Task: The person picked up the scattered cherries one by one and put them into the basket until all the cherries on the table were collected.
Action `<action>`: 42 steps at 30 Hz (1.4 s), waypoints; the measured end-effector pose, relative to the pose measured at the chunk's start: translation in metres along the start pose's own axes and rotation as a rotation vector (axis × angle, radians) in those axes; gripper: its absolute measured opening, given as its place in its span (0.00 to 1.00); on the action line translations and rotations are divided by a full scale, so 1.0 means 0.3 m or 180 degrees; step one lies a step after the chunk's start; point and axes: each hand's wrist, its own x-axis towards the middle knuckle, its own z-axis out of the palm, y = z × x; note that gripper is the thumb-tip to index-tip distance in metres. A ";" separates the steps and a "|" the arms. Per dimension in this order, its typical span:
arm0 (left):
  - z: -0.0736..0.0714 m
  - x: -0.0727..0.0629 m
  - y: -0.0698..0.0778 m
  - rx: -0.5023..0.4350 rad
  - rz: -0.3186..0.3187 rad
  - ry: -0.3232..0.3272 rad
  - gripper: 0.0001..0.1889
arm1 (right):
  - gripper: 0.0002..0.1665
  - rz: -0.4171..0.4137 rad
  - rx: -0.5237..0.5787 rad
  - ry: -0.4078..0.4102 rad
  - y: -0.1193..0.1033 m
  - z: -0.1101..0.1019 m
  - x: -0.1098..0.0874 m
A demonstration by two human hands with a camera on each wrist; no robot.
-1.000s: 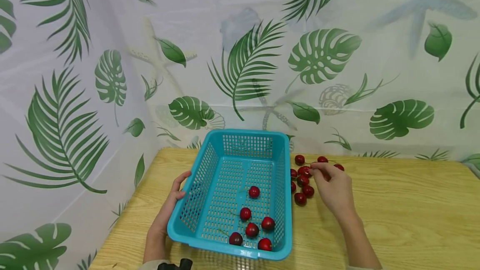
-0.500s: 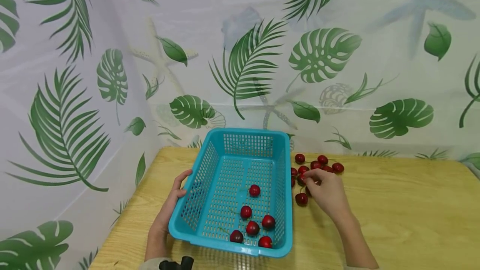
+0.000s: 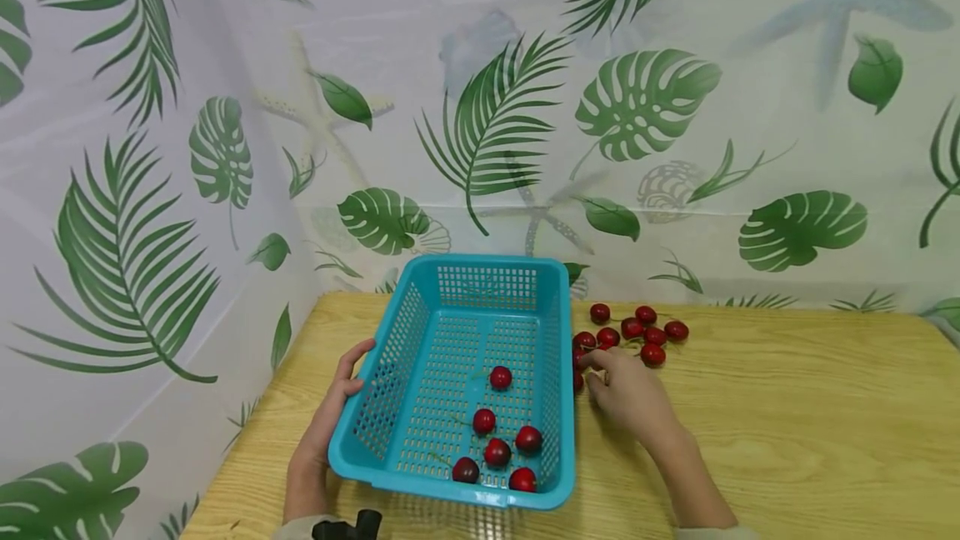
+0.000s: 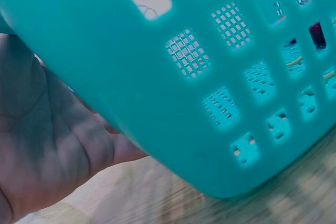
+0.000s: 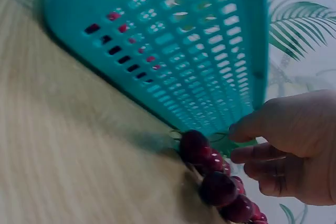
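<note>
A turquoise plastic basket with perforated walls stands on the table and holds several red cherries, some with stems. My left hand rests against the outside of its left wall; in the left wrist view the palm faces the basket and some fingers are hidden behind it. My right hand reaches low beside the right wall, its index finger by a cherry. In the right wrist view the right hand has loosely bent fingers and no cherry between them.
Several loose cherries lie on the wooden table to the right of the basket, some partly hidden by its rim and my hand. A leaf-printed cloth hangs behind the table and along its left.
My right hand has moved left and nearer, toward the basket's right wall. The cherries nearest me shifted left. The basket and my left hand moved slightly left.
</note>
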 end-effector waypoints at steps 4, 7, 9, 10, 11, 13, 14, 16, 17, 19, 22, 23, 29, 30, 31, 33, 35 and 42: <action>0.002 0.004 0.002 -0.0034 0.0017 -0.0004 0.31 | 0.14 -0.0206 -0.0307 -0.0026 -0.018 0.047 0.012; 0.005 0.006 0.003 -0.0057 0.0006 -0.0004 0.31 | 0.15 -0.0236 -0.0433 -0.0037 -0.024 0.070 0.015; 0.007 0.007 0.003 -0.0047 -0.0010 0.0023 0.31 | 0.13 -0.0184 -0.0469 -0.0021 -0.023 0.076 0.013; 0.008 0.006 0.003 -0.0037 -0.0009 0.0036 0.31 | 0.12 -0.0153 -0.0466 -0.0001 -0.023 0.077 0.012; 0.009 0.006 0.003 -0.0019 -0.0004 0.0046 0.31 | 0.09 -0.0125 -0.0470 0.0020 -0.021 0.078 0.011; 0.010 0.007 0.003 0.0006 -0.0006 0.0083 0.31 | 0.03 -0.0071 -0.0481 0.0035 -0.017 0.077 0.009; 0.011 0.007 0.002 0.0017 -0.0003 0.0098 0.31 | 0.03 -0.0053 -0.0485 0.0036 -0.014 0.078 0.009; 0.011 0.006 0.001 0.0039 -0.0004 0.0126 0.31 | 0.04 -0.0022 -0.0512 0.0034 -0.011 0.079 0.008; 0.010 0.005 0.000 0.0050 -0.0009 0.0135 0.31 | 0.05 -0.0010 -0.0531 0.0032 -0.009 0.079 0.007; 0.008 0.004 -0.001 0.0057 -0.0025 0.0149 0.31 | 0.06 0.0020 -0.0572 0.0022 -0.007 0.081 0.006; 0.006 0.002 -0.001 0.0030 -0.0036 0.0148 0.31 | 0.12 0.0055 -0.0616 -0.0007 -0.008 0.080 0.003; 0.006 0.002 -0.001 0.0017 -0.0034 0.0147 0.31 | 0.13 0.0070 -0.0623 -0.0020 -0.008 0.080 0.003; 0.006 0.002 0.002 -0.0021 -0.0023 0.0148 0.31 | 0.09 0.0134 -0.0625 0.0020 -0.009 0.067 0.003; 0.006 0.003 0.002 -0.0026 -0.0026 0.0148 0.31 | 0.09 0.0130 -0.0614 0.0047 -0.008 0.063 0.002; 0.006 0.003 0.003 -0.0027 -0.0029 0.0150 0.31 | 0.08 0.0130 -0.0607 0.0071 -0.006 0.060 0.002; 0.006 0.004 0.003 -0.0038 -0.0030 0.0142 0.31 | 0.08 0.0117 -0.0576 0.0136 0.000 0.052 0.003; 0.006 0.006 0.002 -0.0053 -0.0028 0.0143 0.31 | 0.08 0.0111 -0.0515 0.0212 0.004 0.040 0.003; 0.005 0.007 -0.003 -0.0032 -0.0020 0.0142 0.31 | 0.09 0.0188 -0.0212 0.0583 0.015 -0.010 -0.001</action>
